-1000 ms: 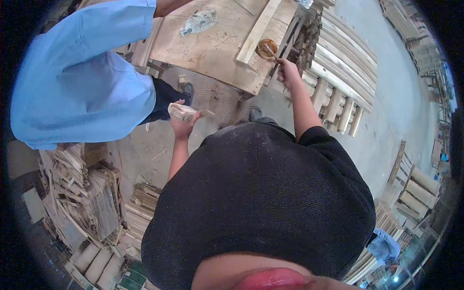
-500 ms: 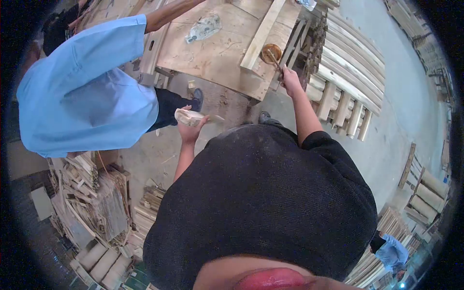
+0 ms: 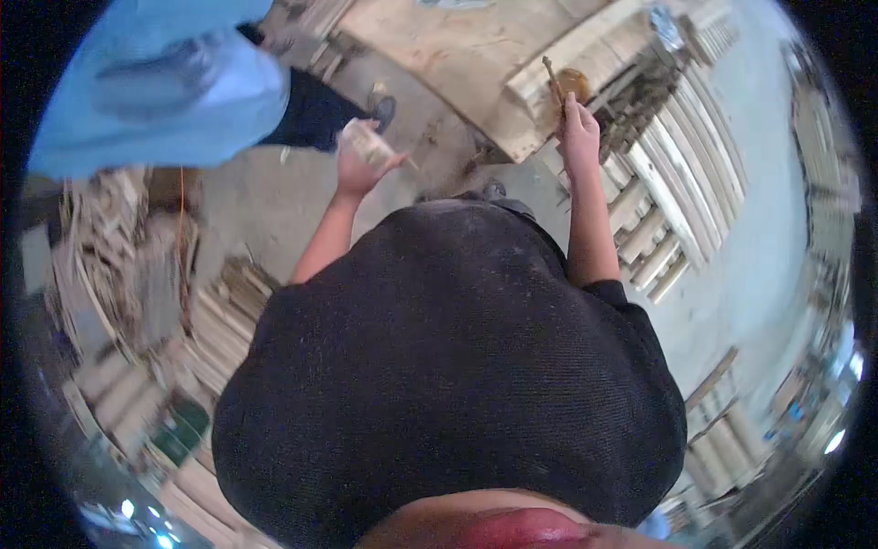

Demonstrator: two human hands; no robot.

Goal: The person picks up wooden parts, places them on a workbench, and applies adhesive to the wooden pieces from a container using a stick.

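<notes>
My right hand (image 3: 579, 137) is closed around a thin brown stick (image 3: 554, 84), its darkened end pointing up and left. Just beyond those fingers, a round bowl of brown liquid (image 3: 575, 84) sits at the table's edge; the hand partly overlaps it, so contact is unclear. Over the floor on the left, my left hand (image 3: 357, 172) grips a pale wad (image 3: 368, 144) that looks like crumpled cloth or wrapping. Something thin sticks out of it near the thumb, too blurred to name.
A wooden worktable (image 3: 439, 55) carries a long plank (image 3: 585, 46) near the bowl. Stacked timber (image 3: 700, 165) stands on the right. A person in a blue shirt (image 3: 174, 91) is close on the left. Scrap wood (image 3: 110, 247) is piled at the lower left.
The stick has come out of the bowl and now tilts up and left of it. The left hand keeps hold of the pale wad. My view has shifted, blurring the scene.
</notes>
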